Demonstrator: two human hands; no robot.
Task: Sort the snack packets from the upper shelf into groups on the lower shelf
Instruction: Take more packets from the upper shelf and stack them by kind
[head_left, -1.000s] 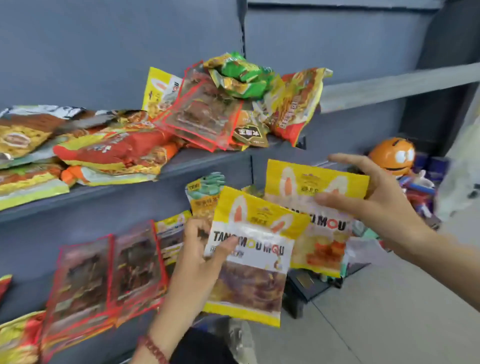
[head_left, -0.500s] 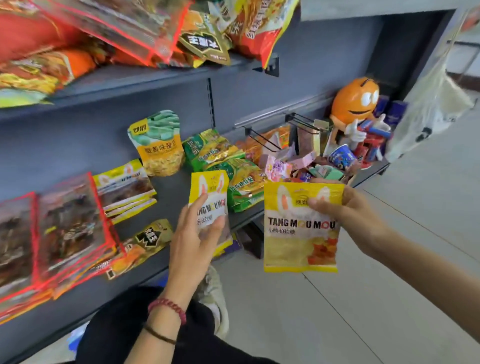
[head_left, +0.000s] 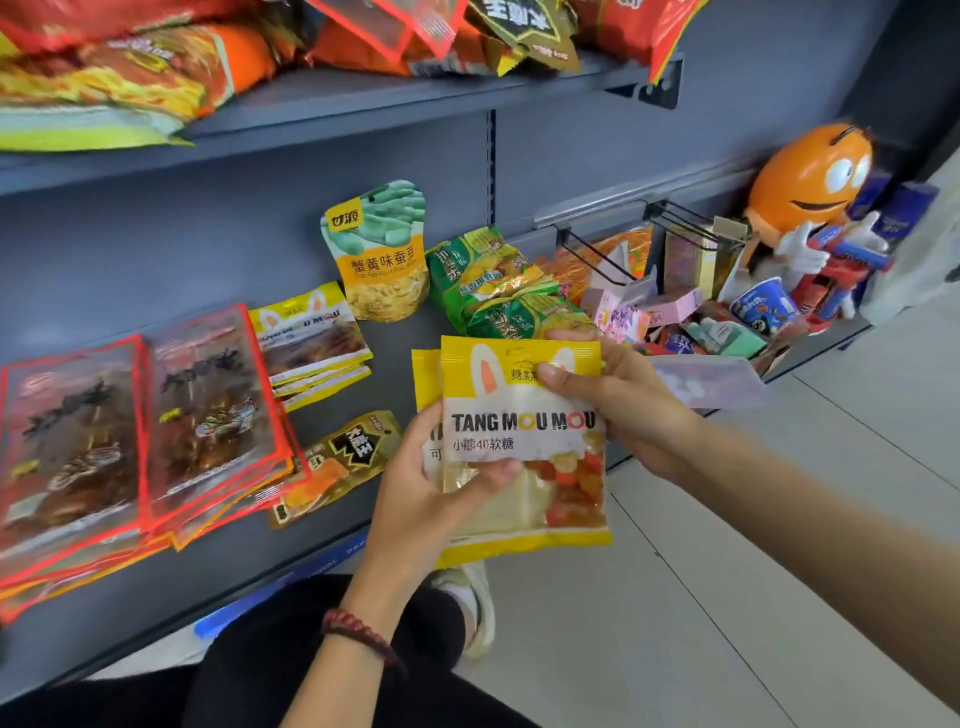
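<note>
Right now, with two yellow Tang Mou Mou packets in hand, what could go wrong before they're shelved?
The rear packet is mostly hidden behind the front packet and both hang partly past the edge of the lower shelf; a loose left hand grip could drop one on the floor. The front packet shows coloured gummies, the shelved stack brown contents: matching branding could get them mis-grouped.

dark red braided bracelet (head_left: 358, 631) on the wrist under the left hand (head_left: 415, 499), lower middle, plain black trousers (head_left: 291, 670) along the bottom, off-white sneaker (head_left: 475, 608) just right of them, forearms bare
</note>
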